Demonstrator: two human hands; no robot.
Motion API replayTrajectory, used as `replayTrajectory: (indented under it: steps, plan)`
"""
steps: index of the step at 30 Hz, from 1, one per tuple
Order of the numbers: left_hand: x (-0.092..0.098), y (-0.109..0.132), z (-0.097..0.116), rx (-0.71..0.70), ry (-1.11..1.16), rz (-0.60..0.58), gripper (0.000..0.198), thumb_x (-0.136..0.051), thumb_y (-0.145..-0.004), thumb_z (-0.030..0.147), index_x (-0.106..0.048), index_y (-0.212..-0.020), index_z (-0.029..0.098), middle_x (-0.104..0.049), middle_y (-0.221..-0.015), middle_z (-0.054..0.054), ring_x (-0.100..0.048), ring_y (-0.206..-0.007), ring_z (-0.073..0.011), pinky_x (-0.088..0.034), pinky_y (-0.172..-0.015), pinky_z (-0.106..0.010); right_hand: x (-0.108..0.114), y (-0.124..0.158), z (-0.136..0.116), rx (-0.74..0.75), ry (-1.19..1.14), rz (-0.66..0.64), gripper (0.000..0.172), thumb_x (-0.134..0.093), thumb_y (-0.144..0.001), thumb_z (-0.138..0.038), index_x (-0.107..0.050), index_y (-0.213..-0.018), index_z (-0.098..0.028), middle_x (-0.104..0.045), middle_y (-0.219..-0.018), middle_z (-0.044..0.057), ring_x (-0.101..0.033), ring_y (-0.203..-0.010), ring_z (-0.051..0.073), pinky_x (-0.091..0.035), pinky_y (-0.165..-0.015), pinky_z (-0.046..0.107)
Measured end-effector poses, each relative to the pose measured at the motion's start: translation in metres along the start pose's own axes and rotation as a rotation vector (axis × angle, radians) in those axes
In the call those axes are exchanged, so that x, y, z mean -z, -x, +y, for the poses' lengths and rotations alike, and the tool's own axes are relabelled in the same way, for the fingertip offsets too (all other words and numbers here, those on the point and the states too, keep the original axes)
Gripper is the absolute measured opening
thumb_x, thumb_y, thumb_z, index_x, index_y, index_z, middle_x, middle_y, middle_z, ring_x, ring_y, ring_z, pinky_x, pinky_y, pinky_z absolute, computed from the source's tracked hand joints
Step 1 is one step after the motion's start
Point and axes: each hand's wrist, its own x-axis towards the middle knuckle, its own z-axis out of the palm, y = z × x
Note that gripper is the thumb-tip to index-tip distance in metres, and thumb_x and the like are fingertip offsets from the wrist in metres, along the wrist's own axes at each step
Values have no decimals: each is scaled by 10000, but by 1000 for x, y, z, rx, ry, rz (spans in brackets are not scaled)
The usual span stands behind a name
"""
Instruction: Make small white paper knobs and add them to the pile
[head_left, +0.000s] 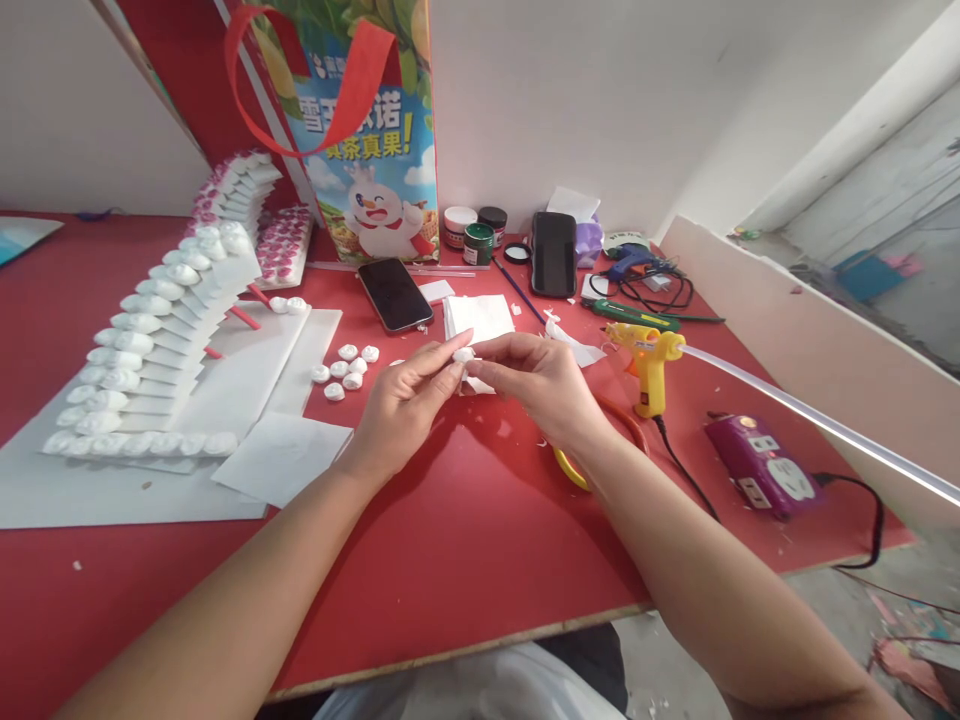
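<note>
A small white rolled paper flower is pinched between the fingertips of both hands above the red table. My left hand closes on it from the left with thumb and forefinger. From the right, my right hand grips its other side the same way. Just behind the fingers lies a stack of white paper squares. Several finished white paper rolls sit in a loose group left of my left hand. Further left stands a curved fan of folded white pieces topped with similar flowers.
A yellow glue gun with a long clear stick stands right of my right hand, near a purple power socket. Scissors lie partly under my right forearm. Behind are a phone, paint jars and a printed bag.
</note>
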Motion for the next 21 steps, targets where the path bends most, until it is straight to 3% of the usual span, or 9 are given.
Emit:
replayTrajectory:
  steps: [5,10,18,21]
  plan:
    - [2,0,1,18,62,-72,430,-607,-989,430,-662,-1397,305,-696,-1207,-38,-637,-1129,-217,-466,-1057,-359,0,0,3,33,52,23,217,-824,-758,-343,-749,-861,-167,-759,-781,19,-708,-738,160,-570,-747,306]
    - [1,-2,2,23,-8,-33,396,-683,-943,437,-726,-1313,302,-660,-1046,-24,-610,-1010,-181,-474,-976,-322,0,-2,8,47,146,26,173,-785,-759,-294,-709,-853,-170,-730,-752,7,-652,-692,135,-518,-676,283]
    - [1,-4,-5,73,263,-9,267,-743,-907,354,-805,-1161,305,-675,-1024,-17,-607,-991,-157,-471,-966,-296,5,-1,-5,-25,107,-17,234,-820,-749,-316,-711,-869,-148,-709,-742,1,-613,-644,104,-492,-635,256]
    - [1,-5,-4,136,325,9,282,-778,-874,344,-810,-1142,260,-725,-980,-30,-633,-931,-154,-488,-951,-308,8,-1,-6,38,158,31,203,-801,-768,-310,-722,-854,-145,-697,-719,2,-585,-611,102,-476,-601,257]
